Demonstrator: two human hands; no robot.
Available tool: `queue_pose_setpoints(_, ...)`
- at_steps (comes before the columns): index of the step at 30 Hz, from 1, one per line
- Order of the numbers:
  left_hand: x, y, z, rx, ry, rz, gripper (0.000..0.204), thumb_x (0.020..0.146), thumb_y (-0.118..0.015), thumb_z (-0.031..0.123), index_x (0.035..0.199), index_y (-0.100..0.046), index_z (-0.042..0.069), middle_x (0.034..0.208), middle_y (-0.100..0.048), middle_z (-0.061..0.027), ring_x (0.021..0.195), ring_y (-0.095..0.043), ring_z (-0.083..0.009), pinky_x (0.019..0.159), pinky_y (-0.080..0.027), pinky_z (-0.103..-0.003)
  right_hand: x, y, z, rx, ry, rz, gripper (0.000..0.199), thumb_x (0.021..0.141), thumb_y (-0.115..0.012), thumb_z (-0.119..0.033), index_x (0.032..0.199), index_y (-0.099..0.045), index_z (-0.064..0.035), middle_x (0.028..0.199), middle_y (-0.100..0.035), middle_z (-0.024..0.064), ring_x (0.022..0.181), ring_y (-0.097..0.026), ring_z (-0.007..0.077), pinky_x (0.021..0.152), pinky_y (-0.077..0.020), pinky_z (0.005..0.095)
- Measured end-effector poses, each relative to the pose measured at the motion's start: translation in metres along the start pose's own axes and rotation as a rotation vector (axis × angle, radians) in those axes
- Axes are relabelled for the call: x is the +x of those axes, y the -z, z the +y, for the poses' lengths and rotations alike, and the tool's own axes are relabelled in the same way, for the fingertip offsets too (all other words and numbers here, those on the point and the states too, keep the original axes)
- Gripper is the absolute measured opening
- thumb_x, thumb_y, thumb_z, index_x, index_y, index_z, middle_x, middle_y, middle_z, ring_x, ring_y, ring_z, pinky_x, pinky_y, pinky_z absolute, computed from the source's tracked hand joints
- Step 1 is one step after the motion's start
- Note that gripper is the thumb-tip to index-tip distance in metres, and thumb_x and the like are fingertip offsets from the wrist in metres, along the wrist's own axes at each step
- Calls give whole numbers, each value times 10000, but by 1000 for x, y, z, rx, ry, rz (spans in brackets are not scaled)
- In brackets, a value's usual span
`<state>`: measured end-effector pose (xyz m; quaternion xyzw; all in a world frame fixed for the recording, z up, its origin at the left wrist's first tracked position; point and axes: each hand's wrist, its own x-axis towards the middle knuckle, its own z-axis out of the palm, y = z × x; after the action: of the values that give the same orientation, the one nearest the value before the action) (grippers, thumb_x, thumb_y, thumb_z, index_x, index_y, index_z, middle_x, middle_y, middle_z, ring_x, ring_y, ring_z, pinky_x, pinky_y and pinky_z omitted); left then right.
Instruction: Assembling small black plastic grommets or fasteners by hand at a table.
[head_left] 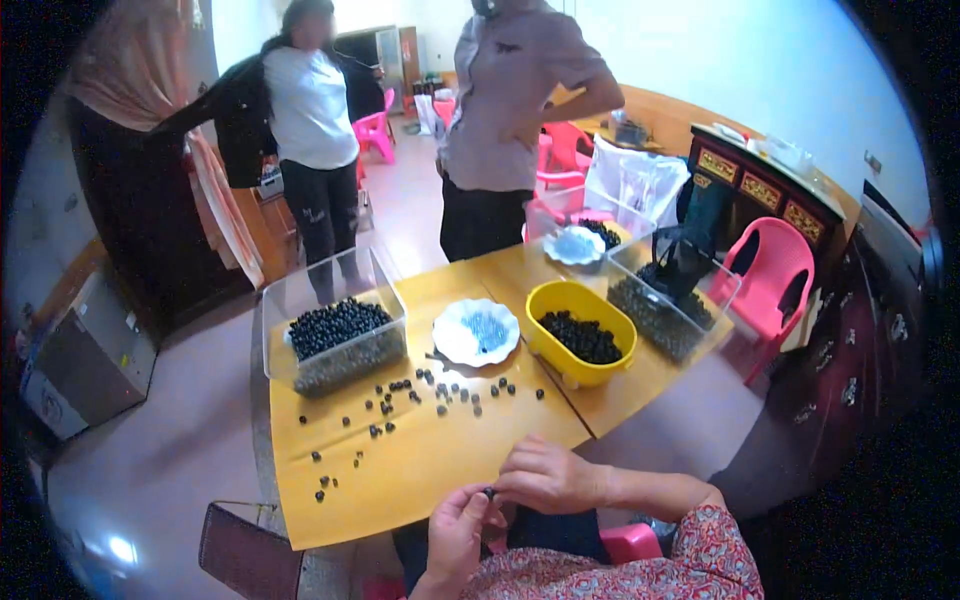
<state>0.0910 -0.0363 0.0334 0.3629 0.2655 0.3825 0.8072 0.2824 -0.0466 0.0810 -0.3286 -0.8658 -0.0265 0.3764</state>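
Note:
At the table's near edge, my left hand [455, 532] pinches a small black bead [489, 494] between thumb and fingers. My right hand [548, 476] is closed right beside it, its fingertips meeting at the bead; whatever else they hold is too small to make out. Several loose black beads [441, 410] are scattered over the yellow table [390, 505] beyond my hands. A white scalloped plate [449, 346] with small pale blue bits stands behind them. To its right is a yellow tub [620, 366] part-filled with dark beads.
See-through bins of black beads stand at the left [385, 345] and right [690, 345]. Farther back is another plate [573, 246]. Two people [318, 110] [505, 110] stand across the table. A pink chair [775, 275] is at the right, a brown bag [250, 552] at lower left.

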Motion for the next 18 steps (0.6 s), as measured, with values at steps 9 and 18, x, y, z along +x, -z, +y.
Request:
queue_pose_setpoints(9,3,2,1,-239,13,23,162,883,-595,108,987,-589,-18,790,-628,-94,627,-576,-164,601,-486,-268,11,2,-3,140,-42,-48,174,756,-707,-119,876,-608,-41,809,-569,74,740,-560,238,645,-444,336)
queue_pose_setpoints(18,-15,6,11,127,31,-138,201,868,-626,182,908,-610,-14,697,-593,-58,560,-552,-140,516,-453,-240,5,1,-6,529,-143,-210,349,773,-692,-144,1093,-598,-43,936,-558,123,877,-539,283,760,-446,376)
